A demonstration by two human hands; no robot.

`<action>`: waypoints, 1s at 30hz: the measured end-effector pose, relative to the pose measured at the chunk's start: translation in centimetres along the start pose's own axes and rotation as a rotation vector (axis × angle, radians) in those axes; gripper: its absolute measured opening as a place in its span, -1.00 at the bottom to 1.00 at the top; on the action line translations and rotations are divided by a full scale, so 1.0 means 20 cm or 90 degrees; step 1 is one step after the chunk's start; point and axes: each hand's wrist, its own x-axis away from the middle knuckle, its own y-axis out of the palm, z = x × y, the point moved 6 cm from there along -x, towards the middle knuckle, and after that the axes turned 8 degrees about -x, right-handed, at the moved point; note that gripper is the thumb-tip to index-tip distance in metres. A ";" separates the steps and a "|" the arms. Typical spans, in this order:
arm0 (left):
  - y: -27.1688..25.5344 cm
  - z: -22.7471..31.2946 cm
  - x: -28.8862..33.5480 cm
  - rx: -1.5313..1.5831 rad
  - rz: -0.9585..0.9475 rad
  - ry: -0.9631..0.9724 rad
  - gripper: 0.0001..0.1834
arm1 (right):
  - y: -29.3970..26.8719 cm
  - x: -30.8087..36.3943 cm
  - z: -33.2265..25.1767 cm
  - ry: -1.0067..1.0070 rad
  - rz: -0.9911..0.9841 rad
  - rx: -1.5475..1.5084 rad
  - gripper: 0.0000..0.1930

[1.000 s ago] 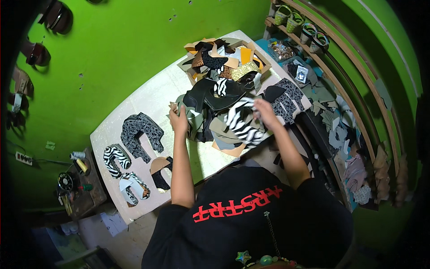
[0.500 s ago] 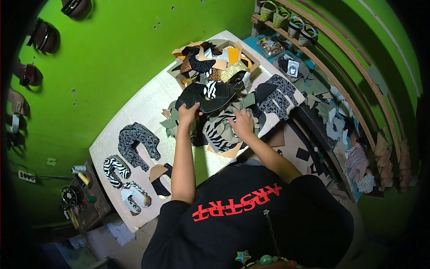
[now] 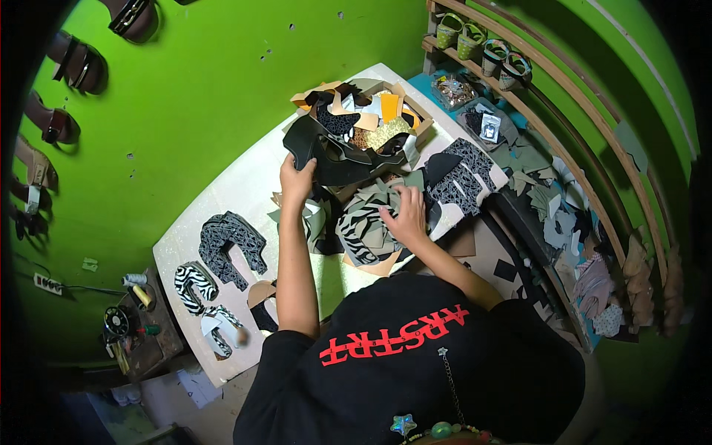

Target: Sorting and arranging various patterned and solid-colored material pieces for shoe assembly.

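My left hand (image 3: 298, 180) pinches the near edge of a black curved cut piece (image 3: 337, 172), which looks like leather or thick fabric with several curved parts, and holds it raised over the table's middle. Beside it, my right hand (image 3: 408, 219) rests with fingers apart on a pile of zebra-print and grey-green cut pieces (image 3: 365, 226). Behind the black piece stands a shallow box (image 3: 424, 127) heaped with mixed scraps in orange, gold, leopard print and black. The lower part of the zebra-print pile is partly hidden by my right hand.
On the white table (image 3: 222, 185), stacks of black-patterned U-shaped pieces (image 3: 222, 241) and zebra-print pieces (image 3: 194, 285) lie at left. More black-patterned pieces (image 3: 461, 178) are at right. A wooden rack (image 3: 552, 111) curves along the right, above a heap of scraps (image 3: 549, 200). A small machine (image 3: 119, 320) stands lower left.
My left hand has lifted and turned the black piece up and to the left, uncovering more of the zebra-print pile. The right hand stays on the pile. The whole view has shifted slightly.
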 end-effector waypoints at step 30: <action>-0.09 0.46 -0.18 0.068 0.186 0.224 -0.84 | 0.13 -0.97 0.26 -0.044 -0.224 -0.038 -0.42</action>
